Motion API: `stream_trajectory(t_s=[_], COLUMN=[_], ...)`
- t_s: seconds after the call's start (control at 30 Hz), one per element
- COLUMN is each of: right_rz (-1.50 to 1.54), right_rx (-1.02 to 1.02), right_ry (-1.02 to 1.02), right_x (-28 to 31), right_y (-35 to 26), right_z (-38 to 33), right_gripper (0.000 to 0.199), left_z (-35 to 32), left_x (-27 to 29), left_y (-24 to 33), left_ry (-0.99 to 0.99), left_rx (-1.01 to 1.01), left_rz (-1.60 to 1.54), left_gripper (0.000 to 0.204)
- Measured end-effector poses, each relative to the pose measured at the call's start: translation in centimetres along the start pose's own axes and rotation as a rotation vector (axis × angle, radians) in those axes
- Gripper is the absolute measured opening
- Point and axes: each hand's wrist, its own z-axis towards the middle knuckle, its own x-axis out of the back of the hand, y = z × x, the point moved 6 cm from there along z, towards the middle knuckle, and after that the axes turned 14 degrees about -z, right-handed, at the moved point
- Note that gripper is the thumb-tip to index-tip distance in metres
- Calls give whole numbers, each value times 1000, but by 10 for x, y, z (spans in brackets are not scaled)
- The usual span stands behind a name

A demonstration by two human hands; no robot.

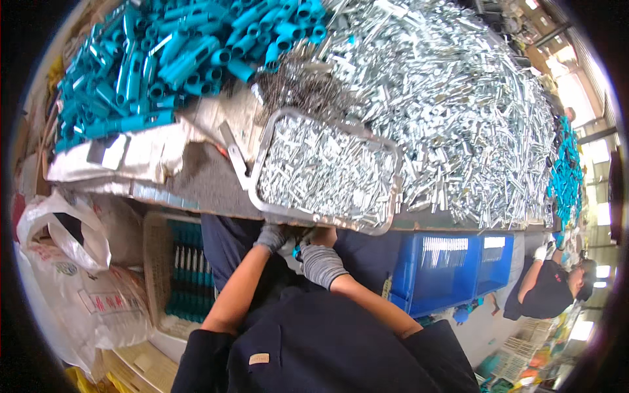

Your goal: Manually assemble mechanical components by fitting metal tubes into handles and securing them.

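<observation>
Both hands are close together in front of my body, just below the table's front edge. My left hand (pixel 272 237), in a grey knit glove, has its fingers in shadow near the edge, so their closing is hidden. My right hand (pixel 323 263), in a striped grey glove with bare skin showing at the fingers, is bent inward. A small teal part (pixel 297 252) shows at its inner side, and the fingers appear closed round it; most of it is hidden. Above the hands, a clear plastic tray (pixel 262 200) full of small silver metal pieces rests at the table edge.
Teal tubes (pixel 190 56) are heaped at the back left, and loose silver metal parts (pixel 458 118) cover the right. A flat metal blade (pixel 234 152) lies beside the tray. Below stand a basket (pixel 156 262), white sacks (pixel 85 295) and blue bins (pixel 436 281). Another person (pixel 547 288) works at right.
</observation>
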Motion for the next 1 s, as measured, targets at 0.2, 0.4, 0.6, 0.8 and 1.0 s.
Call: stream_trajectory(t_s=[0.2, 0.4, 0.6, 0.8, 1.0], right_rz=[-55, 9, 1102, 1238, 392], right_rx=[40, -51, 2, -272, -8], right_ry=[-159, -209, 170, 302, 554], right_x=[-8, -61, -115, -154, -149], right_y=[-4, 39, 79, 105, 107], right_z=[23, 28, 53, 61, 46], right_gripper=[52, 67, 42, 43, 46], left_z=[5, -7, 5, 23, 29], left_x=[-3, 15, -4, -17, -22], left_y=[-35, 34, 21, 43, 36], left_ry=[377, 113, 101, 44, 39], left_rx=[-289, -214, -165, -412, -364], left_rz=[154, -338, -643, -101, -219], left_gripper=[51, 49, 43, 40, 40])
